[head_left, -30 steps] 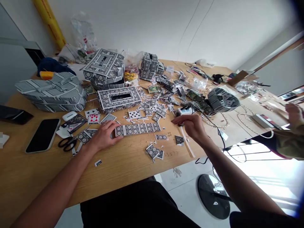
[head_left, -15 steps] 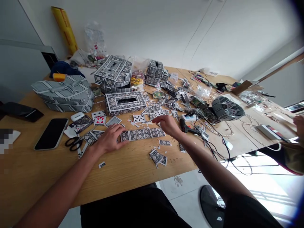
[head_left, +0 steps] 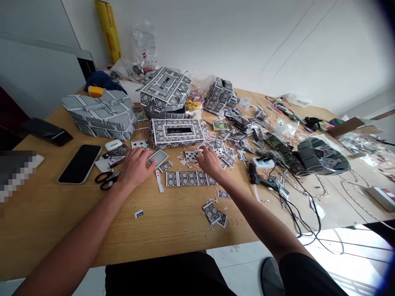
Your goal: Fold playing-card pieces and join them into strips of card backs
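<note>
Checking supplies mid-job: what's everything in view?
Wooden table: one, light brown, underneath
Card-covered tissue box: one, black and white, centre
Card-back strip: one, black and white, below the hands
Smartphone: one, black, left
Scissors: one pair, black, by the smartphone
Glue gun: one, black, right
Card-covered bag: one, grey and white, back left
Card scraps: many, black and white, across the table
Left hand: one, beside a loose card
Right hand: one, among the scraps

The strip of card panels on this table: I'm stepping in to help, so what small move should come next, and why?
I'd probably have the left hand pick up the patterned-back card. It lies just beyond the fingertips, above the long strip of card panels, and nothing appears to rest on it, so it looks like the easiest piece to take.
</note>
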A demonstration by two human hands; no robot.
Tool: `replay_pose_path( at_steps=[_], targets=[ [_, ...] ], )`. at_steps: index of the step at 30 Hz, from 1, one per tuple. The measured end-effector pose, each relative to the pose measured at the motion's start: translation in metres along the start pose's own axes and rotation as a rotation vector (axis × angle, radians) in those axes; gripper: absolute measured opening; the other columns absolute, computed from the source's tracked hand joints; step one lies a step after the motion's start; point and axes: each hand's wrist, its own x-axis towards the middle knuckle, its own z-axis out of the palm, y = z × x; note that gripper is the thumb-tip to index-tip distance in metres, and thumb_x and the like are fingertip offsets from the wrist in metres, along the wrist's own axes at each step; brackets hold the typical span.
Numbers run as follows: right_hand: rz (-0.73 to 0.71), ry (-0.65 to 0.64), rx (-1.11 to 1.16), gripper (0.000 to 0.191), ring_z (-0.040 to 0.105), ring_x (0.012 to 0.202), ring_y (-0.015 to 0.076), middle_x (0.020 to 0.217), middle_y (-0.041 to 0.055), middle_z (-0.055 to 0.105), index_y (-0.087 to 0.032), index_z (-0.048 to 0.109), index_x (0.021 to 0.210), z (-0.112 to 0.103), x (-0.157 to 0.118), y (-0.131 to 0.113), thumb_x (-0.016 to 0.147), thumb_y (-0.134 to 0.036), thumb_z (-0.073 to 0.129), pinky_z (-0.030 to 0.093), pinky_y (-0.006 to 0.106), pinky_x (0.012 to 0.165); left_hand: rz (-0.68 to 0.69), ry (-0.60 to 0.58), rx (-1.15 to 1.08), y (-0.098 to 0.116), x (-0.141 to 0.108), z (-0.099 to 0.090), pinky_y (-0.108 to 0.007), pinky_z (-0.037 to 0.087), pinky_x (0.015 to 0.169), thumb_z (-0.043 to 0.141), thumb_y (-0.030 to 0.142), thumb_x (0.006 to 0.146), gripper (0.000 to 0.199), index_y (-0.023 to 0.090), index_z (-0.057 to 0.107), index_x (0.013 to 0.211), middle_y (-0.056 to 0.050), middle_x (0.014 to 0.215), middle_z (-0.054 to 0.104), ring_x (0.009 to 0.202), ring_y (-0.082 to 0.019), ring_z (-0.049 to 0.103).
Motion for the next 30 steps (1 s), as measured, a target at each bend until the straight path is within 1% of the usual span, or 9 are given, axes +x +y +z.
replay_pose_path(
  at_steps=[3, 5, 7, 10, 14, 17, 21, 25, 30],
  targets=[
    [-0.173, 0.050, 0.063, 0.036, 0.065, 0.117, 0.0350, 0.125, 0.0208, 0.068, -0.014, 0.060, 0.137, -0.002, -0.011, -0.014, 0.103, -0.027, 0.059, 0.052, 0.049, 0.100, 0.009, -0.077, 0.036, 0.002, -0.002, 0.004, -0.053, 0.049, 0.102, 0.072, 0.050, 0.094, 0.041, 0.019, 0.073, 0.121, -0.014, 0.118, 0.073, 0.118, -0.039, 0.063],
    [-0.398, -0.029, 0.182, 0.035, 0.066, 0.118, 0.0321, 0.125, 0.0163, 0.068, -0.020, 0.063, 0.135, -0.002, -0.021, -0.028, 0.103, -0.033, 0.065, 0.053, 0.048, 0.102, 0.016, -0.116, 0.016, 0.005, -0.003, 0.007, -0.053, 0.048, 0.104, 0.073, 0.050, 0.095, 0.042, 0.021, 0.072, 0.125, -0.013, 0.118, 0.074, 0.120, -0.039, 0.063],
    [-0.601, -0.141, 0.257, 0.044, 0.065, 0.122, 0.0315, 0.128, 0.0146, 0.068, -0.022, 0.062, 0.137, -0.001, -0.028, -0.041, 0.099, -0.043, 0.072, 0.053, 0.049, 0.106, 0.009, -0.127, -0.015, 0.006, -0.004, 0.009, -0.053, 0.047, 0.106, 0.074, 0.046, 0.095, 0.041, 0.022, 0.071, 0.128, -0.012, 0.119, 0.073, 0.120, -0.038, 0.063],
    [-0.726, -0.227, 0.253, 0.063, 0.063, 0.126, 0.0342, 0.132, 0.0163, 0.067, -0.020, 0.060, 0.141, 0.003, -0.032, -0.054, 0.091, -0.050, 0.082, 0.051, 0.053, 0.110, -0.026, -0.091, -0.085, 0.007, -0.005, 0.011, -0.052, 0.049, 0.107, 0.078, 0.038, 0.093, 0.044, 0.021, 0.068, 0.132, -0.013, 0.122, 0.070, 0.121, -0.036, 0.063],
    [-0.742, -0.287, 0.233, 0.064, 0.063, 0.126, 0.0339, 0.132, 0.0159, 0.067, -0.019, 0.060, 0.139, 0.005, -0.027, -0.056, 0.087, -0.045, 0.087, 0.051, 0.053, 0.109, -0.047, -0.016, -0.253, 0.007, -0.004, 0.011, -0.042, 0.054, 0.101, 0.078, 0.030, 0.092, 0.045, 0.021, 0.064, 0.134, -0.011, 0.119, 0.066, 0.114, -0.029, 0.066],
    [-0.723, -0.341, 0.226, 0.062, 0.066, 0.119, 0.0326, 0.125, 0.0134, 0.069, -0.020, 0.062, 0.133, 0.006, -0.021, -0.055, 0.083, -0.041, 0.091, 0.053, 0.050, 0.104, -0.051, 0.051, -0.324, 0.007, -0.003, 0.008, -0.033, 0.055, 0.087, 0.073, 0.025, 0.095, 0.035, 0.020, 0.066, 0.129, -0.003, 0.096, 0.066, 0.091, -0.021, 0.067],
    [-0.667, -0.399, 0.225, 0.059, 0.067, 0.112, 0.0322, 0.119, 0.0133, 0.069, -0.017, 0.063, 0.125, 0.005, -0.018, -0.055, 0.078, -0.038, 0.093, 0.055, 0.047, 0.098, -0.020, 0.090, -0.365, 0.008, 0.001, -0.001, -0.029, 0.054, 0.077, 0.067, 0.023, 0.098, 0.010, 0.019, 0.071, 0.106, -0.001, 0.084, 0.067, 0.075, -0.016, 0.064],
    [-0.664, -0.406, 0.220, 0.052, 0.066, 0.114, 0.0336, 0.121, 0.0145, 0.067, -0.018, 0.062, 0.124, -0.004, -0.018, -0.054, 0.083, -0.039, 0.086, 0.053, 0.047, 0.096, 0.061, 0.121, -0.427, 0.012, 0.006, -0.010, -0.039, 0.058, 0.094, 0.063, 0.013, 0.093, 0.010, 0.021, 0.068, 0.089, -0.006, 0.100, 0.072, 0.098, -0.021, 0.070],
    [-0.587, -0.396, 0.300, 0.053, 0.068, 0.101, 0.0304, 0.121, 0.0151, 0.069, -0.018, 0.054, 0.130, -0.016, -0.015, -0.051, 0.090, -0.045, 0.074, 0.052, 0.043, 0.089, 0.052, 0.116, -0.420, 0.016, 0.007, -0.014, -0.046, 0.054, 0.110, 0.057, 0.007, 0.092, 0.022, 0.022, 0.071, 0.085, -0.009, 0.147, 0.062, 0.135, -0.027, 0.062]
  ],
)
